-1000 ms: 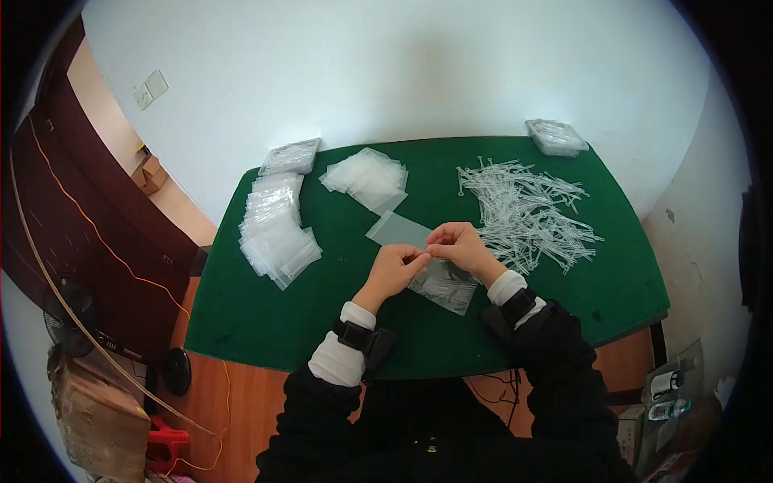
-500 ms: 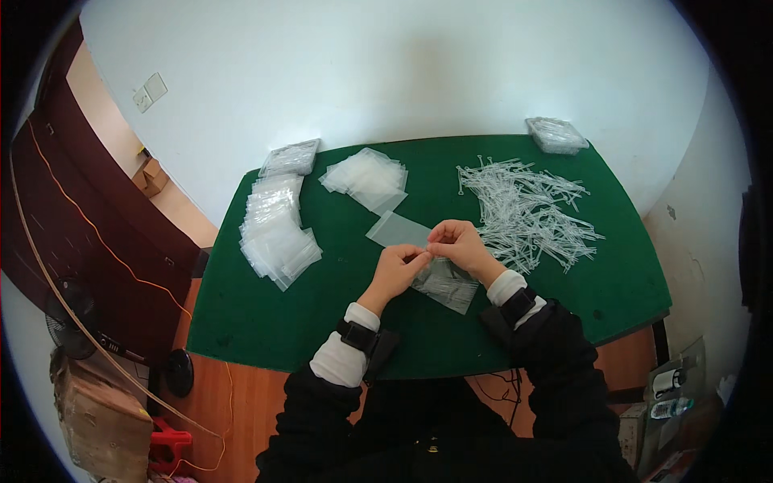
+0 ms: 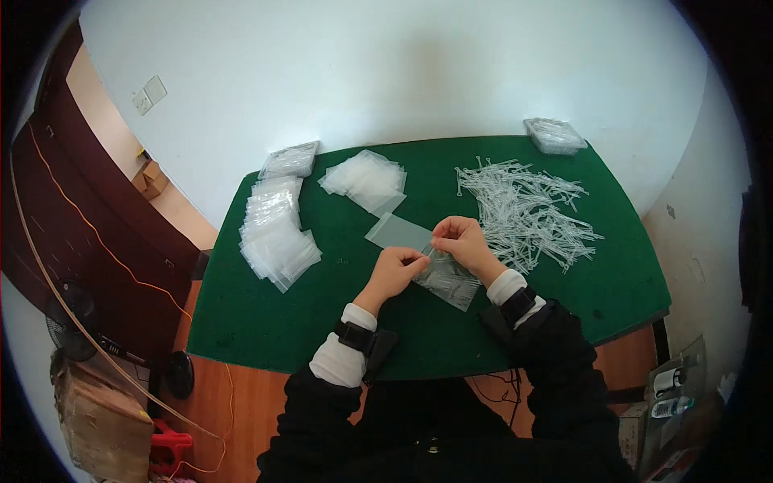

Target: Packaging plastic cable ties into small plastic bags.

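My left hand [image 3: 392, 274] pinches thumb and forefinger at the upper edge of a clear plastic bag [image 3: 451, 285], which lies on the table with thin clear sticks inside. My right hand [image 3: 465, 244] is closed in a pinch at the same bag's top edge, a little farther away and to the right. Just beyond my fingers lies a flat, clear bag [image 3: 398, 232], partly covered by them. Right of my right hand spreads a heap of clear plastic sticks with looped ends [image 3: 531, 209].
On the green table [image 3: 322, 330], a fanned row of clear bags [image 3: 278, 229] lies at left and loose bags [image 3: 366, 181] at back centre. Packed clear bundles stand at the back left [image 3: 291, 159] and back right [image 3: 555, 137]. A white wall [image 3: 362, 72] rises behind.
My right hand has shifted slightly away from me, widening the small gap between my two pinches. My left hand has stayed nearly in place.
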Motion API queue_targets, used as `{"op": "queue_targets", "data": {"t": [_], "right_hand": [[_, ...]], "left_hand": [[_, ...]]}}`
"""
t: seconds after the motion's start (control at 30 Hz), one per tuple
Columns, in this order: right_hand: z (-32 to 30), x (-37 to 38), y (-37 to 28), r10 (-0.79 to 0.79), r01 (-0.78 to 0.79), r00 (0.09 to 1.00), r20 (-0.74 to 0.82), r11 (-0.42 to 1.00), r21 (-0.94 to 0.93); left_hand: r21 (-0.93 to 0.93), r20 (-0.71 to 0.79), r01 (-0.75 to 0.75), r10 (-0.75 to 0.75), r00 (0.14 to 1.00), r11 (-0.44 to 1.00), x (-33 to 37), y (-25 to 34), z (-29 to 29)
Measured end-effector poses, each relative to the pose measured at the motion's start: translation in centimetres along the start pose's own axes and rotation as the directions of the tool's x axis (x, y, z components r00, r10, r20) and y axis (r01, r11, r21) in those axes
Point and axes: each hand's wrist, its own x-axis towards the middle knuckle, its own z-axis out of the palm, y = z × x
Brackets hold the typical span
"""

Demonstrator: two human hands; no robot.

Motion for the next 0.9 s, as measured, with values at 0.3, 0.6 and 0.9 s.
{"op": "queue_targets", "data": {"t": [0.3, 0.6, 0.9], "right_hand": [[-0.9, 0.4, -0.4, -0.002, 0.008, 0.999, -0.054, 0.994, 0.111], [-1.5, 0.5, -0.5, -0.016, 0.028, 0.996, -0.084, 0.99, 0.14], [-1.8, 0.6, -0.2, -0.021, 0.043, 0.993, -0.113, 0.978, 0.203]], "left_hand": [[-0.038, 0.034, 0.009, -0.008, 0.999, 0.999, 0.1, 0.3, -0.4], [-0.074, 0.036, 0.019, -0.017, 0.999, 0.997, 0.0, 0.6, -0.7], [-0.072, 0.044, 0.038, -0.035, 0.998, 0.997, 0.1, 0.3, -0.9]]}}
